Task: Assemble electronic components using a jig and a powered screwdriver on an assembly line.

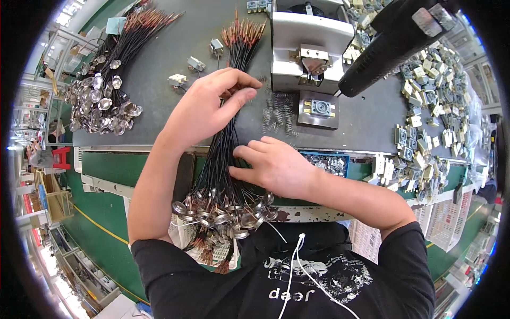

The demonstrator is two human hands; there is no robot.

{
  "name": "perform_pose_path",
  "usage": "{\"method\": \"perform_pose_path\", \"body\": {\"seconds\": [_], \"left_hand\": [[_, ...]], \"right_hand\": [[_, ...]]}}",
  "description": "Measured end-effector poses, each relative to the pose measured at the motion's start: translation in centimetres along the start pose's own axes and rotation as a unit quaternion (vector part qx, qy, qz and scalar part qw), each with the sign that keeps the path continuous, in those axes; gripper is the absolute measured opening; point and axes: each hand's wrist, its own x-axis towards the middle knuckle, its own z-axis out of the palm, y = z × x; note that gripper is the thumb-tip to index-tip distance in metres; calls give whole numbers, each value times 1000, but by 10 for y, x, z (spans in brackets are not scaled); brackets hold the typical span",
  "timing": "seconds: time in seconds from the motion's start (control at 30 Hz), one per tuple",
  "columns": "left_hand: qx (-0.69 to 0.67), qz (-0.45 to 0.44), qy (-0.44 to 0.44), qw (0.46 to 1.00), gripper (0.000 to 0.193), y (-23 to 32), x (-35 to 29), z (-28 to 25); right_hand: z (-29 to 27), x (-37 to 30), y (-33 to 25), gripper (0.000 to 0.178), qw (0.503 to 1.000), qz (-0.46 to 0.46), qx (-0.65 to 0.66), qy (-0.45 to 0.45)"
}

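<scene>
A long bundle of black wires [219,146] lies across the table's front edge, with coppery tips at its far end and round silvery metal caps [228,215] hanging at its near end. My left hand [210,103] arches over the upper part of the bundle, thumb and forefinger curled close together around it. Lower down, my right hand [276,167] is at the bundle's right side, its thumb and forefinger bent against the black wires. The exact grip of both hands is partly hidden. Three small switch-like parts, including a cream one [177,80], lie beyond my left hand.
A press-like machine [284,74] with a black lever [393,50] stands at the back right; a metal block [317,121] in front bears a grey part. Loose springs [279,112] lie beside it. Another wire bundle [125,50] is far left; many small parts [433,80] are heaped right.
</scene>
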Motion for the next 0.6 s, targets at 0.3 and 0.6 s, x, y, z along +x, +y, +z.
{"method": "perform_pose_path", "body": {"seconds": [0.3,0.6], "left_hand": [[27,-97,-300,949,21,6,-15,-34],[142,-84,-317,934,27,27,-49,-21]], "right_hand": [[-21,-14,28,24,993,-112,42,-17],[-21,-16,31,30,989,-62,124,-53]]}}
